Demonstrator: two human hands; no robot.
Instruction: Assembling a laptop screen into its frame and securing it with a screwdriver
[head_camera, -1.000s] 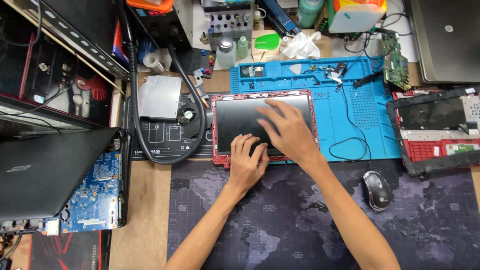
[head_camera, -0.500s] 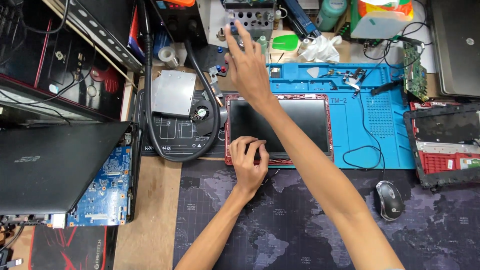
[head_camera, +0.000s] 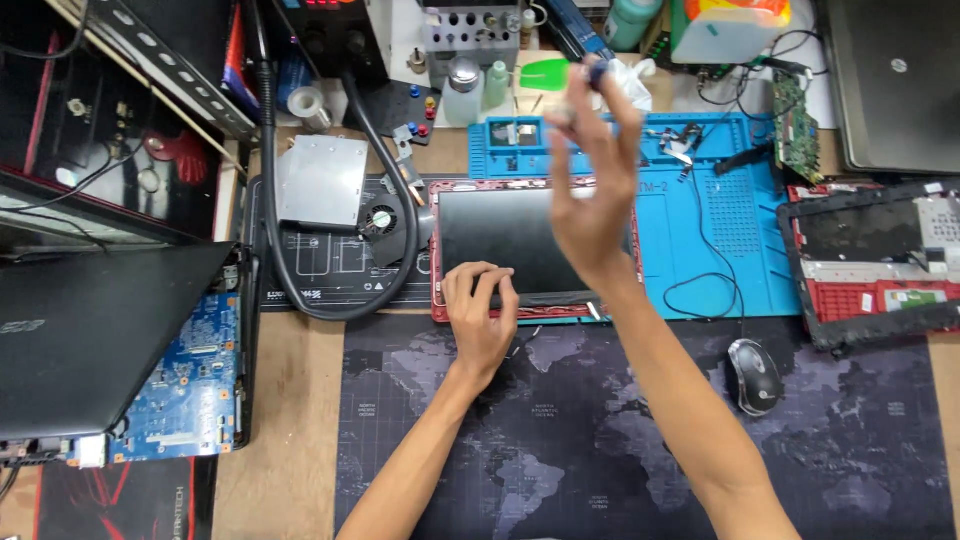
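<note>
The left hand lies flat, fingers together, on the near edge of the red-framed laptop, seemingly to pin it against the worktop; it grips nothing. The right hand hangs raised above the laptop's far right corner, fingers curled loosely, pinching a small dark object at its tips. That object is blurred, so its kind cannot be told. The hand hides part of the laptop and of the blue mat right of the laptop.
</note>
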